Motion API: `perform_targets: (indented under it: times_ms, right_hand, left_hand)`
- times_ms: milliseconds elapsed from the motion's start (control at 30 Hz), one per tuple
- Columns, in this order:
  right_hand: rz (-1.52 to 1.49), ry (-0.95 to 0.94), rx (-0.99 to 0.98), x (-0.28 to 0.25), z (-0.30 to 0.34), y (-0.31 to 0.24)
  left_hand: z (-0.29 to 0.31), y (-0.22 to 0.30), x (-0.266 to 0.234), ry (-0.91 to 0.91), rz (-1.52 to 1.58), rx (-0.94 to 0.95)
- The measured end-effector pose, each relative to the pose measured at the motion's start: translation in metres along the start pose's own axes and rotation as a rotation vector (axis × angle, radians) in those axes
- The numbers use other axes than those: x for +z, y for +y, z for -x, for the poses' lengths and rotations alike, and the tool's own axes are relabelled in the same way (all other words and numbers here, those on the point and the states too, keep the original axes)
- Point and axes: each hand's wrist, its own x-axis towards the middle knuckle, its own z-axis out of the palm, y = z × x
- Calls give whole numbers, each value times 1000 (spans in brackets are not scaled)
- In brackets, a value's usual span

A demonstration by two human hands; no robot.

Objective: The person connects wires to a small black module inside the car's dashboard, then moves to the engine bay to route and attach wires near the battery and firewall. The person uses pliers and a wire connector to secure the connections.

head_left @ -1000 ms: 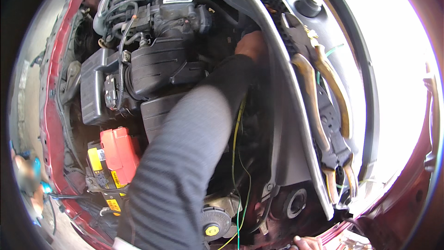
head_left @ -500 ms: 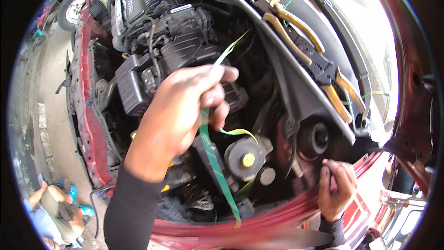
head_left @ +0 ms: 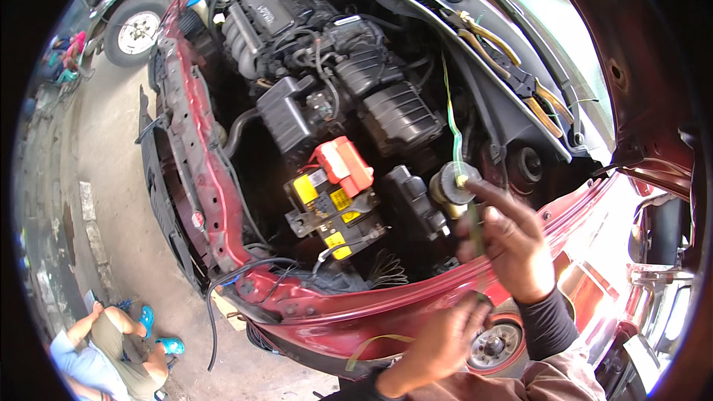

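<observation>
A thin green-and-yellow strap runs from the back of the engine bay over the round fluid reservoir, down past my right hand. The right index finger points forward beside the reservoir; the other fingers, partly blurred, are curled about the strap. Lower down, over the red fender, my left hand has its fingers pressed together at the strap's lower run. A loop of the strap shows to the left of that hand. What lies inside the left fingers is mostly hidden.
A battery with a red terminal cover sits left of the reservoir. Yellow-handled pliers and wire strippers lie on the cowl. Black cable hangs off the front corner. A person in blue clogs sits at the lower left.
My left hand has come back from over the engine to the fender, uncovering the battery. My right hand has moved left and forward to the reservoir and strap. The view has shifted.
</observation>
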Motion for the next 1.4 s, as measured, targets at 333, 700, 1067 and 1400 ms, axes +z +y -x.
perform_targets:
  times_ms: [333,700,1067,1400]
  right_hand:
    - [1735,117,-716,-124,-68,-49]
    - [1915,352,-455,-98,-59,-16]
    - [1446,-261,-639,36,-65,16]
    - [1323,-540,-493,50,-95,31]
  left_hand:
    - [71,-9,-174,626,-450,-2]
    - [30,-36,-282,622,-645,13]
    - [50,-23,-287,140,-1087,-180]
    - [36,-5,-303,340,-629,-445]
